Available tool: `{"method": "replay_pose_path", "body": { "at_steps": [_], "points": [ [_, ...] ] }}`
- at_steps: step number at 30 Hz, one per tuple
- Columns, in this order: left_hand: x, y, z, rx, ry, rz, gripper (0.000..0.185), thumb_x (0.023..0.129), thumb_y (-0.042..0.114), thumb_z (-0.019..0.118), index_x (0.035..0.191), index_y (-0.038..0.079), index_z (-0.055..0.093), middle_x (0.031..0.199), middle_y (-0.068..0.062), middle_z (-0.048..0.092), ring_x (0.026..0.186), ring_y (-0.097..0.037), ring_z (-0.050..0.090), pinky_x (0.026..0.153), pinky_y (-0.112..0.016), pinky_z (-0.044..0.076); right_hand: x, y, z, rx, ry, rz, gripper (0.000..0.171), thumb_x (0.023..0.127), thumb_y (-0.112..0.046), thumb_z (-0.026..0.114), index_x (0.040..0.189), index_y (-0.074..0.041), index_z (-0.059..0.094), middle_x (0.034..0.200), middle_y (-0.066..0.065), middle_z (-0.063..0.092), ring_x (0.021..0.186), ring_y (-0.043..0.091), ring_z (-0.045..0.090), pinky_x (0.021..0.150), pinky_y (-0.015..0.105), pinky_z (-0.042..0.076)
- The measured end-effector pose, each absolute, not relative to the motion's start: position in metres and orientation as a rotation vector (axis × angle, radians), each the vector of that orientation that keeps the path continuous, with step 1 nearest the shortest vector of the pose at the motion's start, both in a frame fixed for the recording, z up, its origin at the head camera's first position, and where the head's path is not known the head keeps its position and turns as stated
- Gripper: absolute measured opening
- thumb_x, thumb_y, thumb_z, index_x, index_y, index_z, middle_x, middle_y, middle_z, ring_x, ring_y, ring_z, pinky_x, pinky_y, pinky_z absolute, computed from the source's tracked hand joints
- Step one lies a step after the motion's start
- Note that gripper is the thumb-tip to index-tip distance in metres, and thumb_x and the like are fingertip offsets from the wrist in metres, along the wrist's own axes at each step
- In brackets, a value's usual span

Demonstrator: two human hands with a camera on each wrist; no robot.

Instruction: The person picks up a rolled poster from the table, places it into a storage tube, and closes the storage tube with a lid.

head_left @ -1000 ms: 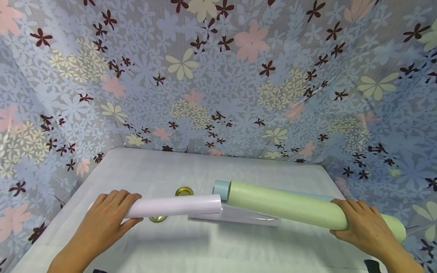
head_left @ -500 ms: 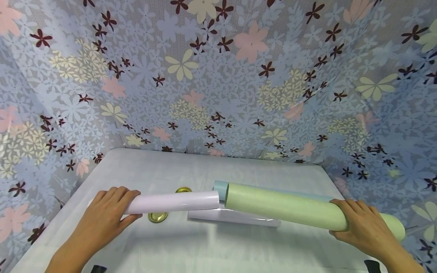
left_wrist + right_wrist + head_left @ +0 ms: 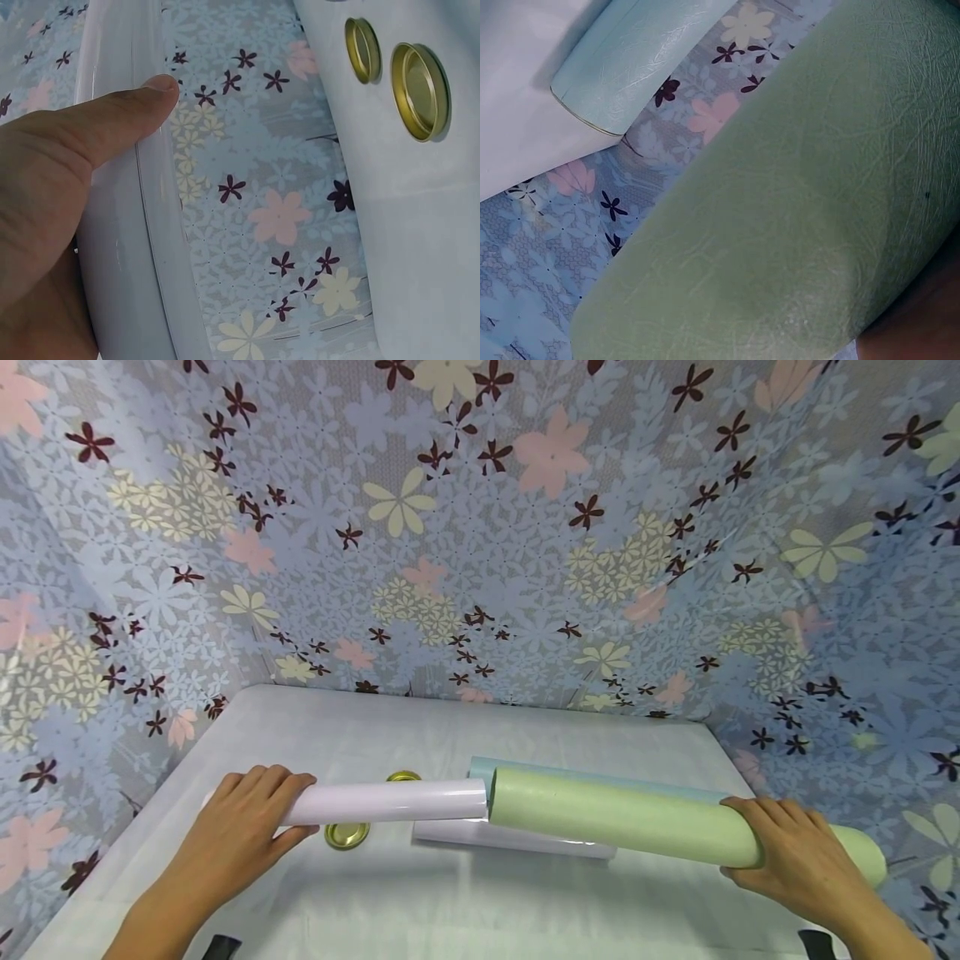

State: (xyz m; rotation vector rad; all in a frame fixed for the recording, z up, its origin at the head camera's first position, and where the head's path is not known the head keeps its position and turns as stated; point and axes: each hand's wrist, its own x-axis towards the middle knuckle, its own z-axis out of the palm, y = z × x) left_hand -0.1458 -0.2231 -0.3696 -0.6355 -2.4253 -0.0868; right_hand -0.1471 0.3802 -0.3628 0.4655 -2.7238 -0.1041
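My left hand grips a glossy pale lilac roll near its left end, thumb below and fingers over the top. In the left wrist view, a lengthwise seam runs along this roll, beside the thumb. My right hand grips a thicker, light green roll near its right end; its surface looks creased in the right wrist view. The green roll's hollow left end faces the lilac roll's right end, the two right up against each other in the head view. Both rolls are held above the table.
Behind the green roll lies a light blue roll on the white table. Another glossy pale roll lies under the meeting ends. Two round gold lids rest at left. Flowered cloth hangs around the table's back and sides.
The green roll has shifted a little left and its left end has dropped slightly. The lilac roll has risen slightly, then moved right, so the two ends are closer.
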Motion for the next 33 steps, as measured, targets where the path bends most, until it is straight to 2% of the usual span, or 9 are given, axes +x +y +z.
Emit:
{"method": "replay_pose_path", "body": {
  "at_steps": [2, 5, 7, 10, 12, 14, 16, 23, 33],
  "points": [
    [-0.1461, -0.2222, -0.3699, -0.637, -2.427, -0.087, 0.061, 0.082, 0.067, 0.049, 0.108, 0.013, 0.061, 0.093, -0.002, 0.061, 0.086, -0.022, 0.057, 0.072, -0.041, 0.041, -0.1470, 0.3797, -0.3626, 0.468, -2.729, -0.103, 0.086, 0.046, -0.043, 0.088, 0.119, -0.014, 0.054, 0.103, 0.011, 0.064, 0.092, 0.036, 0.057, 0.073, 0.054, 0.040],
    [-0.1467, -0.2216, -0.3705, -0.636, -2.441, -0.088, 0.075, 0.085, 0.067, 0.014, 0.109, 0.013, 0.061, 0.093, -0.002, 0.061, 0.086, -0.023, 0.057, 0.073, -0.041, 0.041, -0.1472, 0.3789, -0.3621, 0.473, -2.733, -0.101, 0.085, 0.046, -0.043, 0.088, 0.119, -0.014, 0.054, 0.104, 0.011, 0.064, 0.093, 0.036, 0.057, 0.073, 0.054, 0.040],
    [-0.1467, -0.2209, -0.3701, -0.634, -2.454, -0.085, 0.069, 0.084, 0.070, 0.030, 0.109, 0.014, 0.061, 0.094, -0.002, 0.061, 0.087, -0.023, 0.057, 0.073, -0.041, 0.042, -0.1474, 0.3786, -0.3618, 0.480, -2.728, -0.101, 0.085, 0.046, -0.043, 0.088, 0.119, -0.014, 0.055, 0.105, 0.011, 0.064, 0.093, 0.036, 0.057, 0.073, 0.054, 0.040],
    [-0.1466, -0.2210, -0.3697, -0.631, -2.468, -0.079, 0.066, 0.083, 0.069, 0.037, 0.110, 0.013, 0.060, 0.095, -0.002, 0.061, 0.088, -0.023, 0.057, 0.074, -0.041, 0.042, -0.1476, 0.3784, -0.3615, 0.490, -2.717, -0.103, 0.085, 0.046, -0.042, 0.088, 0.119, -0.014, 0.055, 0.104, 0.011, 0.064, 0.093, 0.035, 0.057, 0.073, 0.054, 0.040],
    [-0.1465, -0.2206, -0.3693, -0.632, -2.467, -0.080, 0.067, 0.083, 0.069, 0.036, 0.110, 0.013, 0.060, 0.095, -0.002, 0.061, 0.088, -0.023, 0.057, 0.075, -0.041, 0.042, -0.1478, 0.3782, -0.3615, 0.494, -2.710, -0.105, 0.085, 0.046, -0.041, 0.088, 0.118, -0.014, 0.055, 0.104, 0.010, 0.064, 0.092, 0.035, 0.057, 0.073, 0.053, 0.040],
    [-0.1466, -0.2204, -0.3692, -0.635, -2.462, -0.085, 0.074, 0.084, 0.067, 0.015, 0.110, 0.013, 0.060, 0.095, -0.002, 0.061, 0.088, -0.023, 0.057, 0.074, -0.041, 0.042, -0.1479, 0.3781, -0.3614, 0.494, -2.704, -0.110, 0.085, 0.046, -0.041, 0.089, 0.118, -0.014, 0.055, 0.103, 0.010, 0.064, 0.091, 0.035, 0.057, 0.073, 0.053, 0.040],
    [-0.1467, -0.2199, -0.3691, -0.636, -2.456, -0.089, 0.078, 0.084, 0.066, 0.010, 0.109, 0.013, 0.060, 0.095, -0.002, 0.061, 0.088, -0.023, 0.057, 0.074, -0.041, 0.042, -0.1481, 0.3781, -0.3613, 0.496, -2.698, -0.114, 0.085, 0.045, -0.041, 0.089, 0.118, -0.013, 0.055, 0.103, 0.010, 0.064, 0.091, 0.035, 0.057, 0.072, 0.053, 0.041],
    [-0.1475, -0.2207, -0.3688, -0.635, -2.454, -0.079, 0.076, 0.084, 0.066, 0.013, 0.110, 0.013, 0.060, 0.094, -0.003, 0.061, 0.087, -0.023, 0.056, 0.073, -0.041, 0.041, -0.1487, 0.3780, -0.3604, 0.506, -2.692, -0.116, 0.085, 0.045, -0.041, 0.089, 0.118, -0.014, 0.055, 0.102, 0.010, 0.064, 0.090, 0.034, 0.057, 0.072, 0.052, 0.041],
    [-0.1485, -0.2200, -0.3678, -0.620, -2.452, -0.081, 0.079, 0.084, 0.066, 0.007, 0.109, 0.012, 0.060, 0.094, -0.004, 0.061, 0.087, -0.024, 0.056, 0.074, -0.041, 0.041, -0.1489, 0.3782, -0.3604, 0.519, -2.689, -0.112, 0.085, 0.044, -0.042, 0.089, 0.118, -0.014, 0.055, 0.101, 0.009, 0.063, 0.090, 0.034, 0.057, 0.070, 0.051, 0.040]
  ]
}}
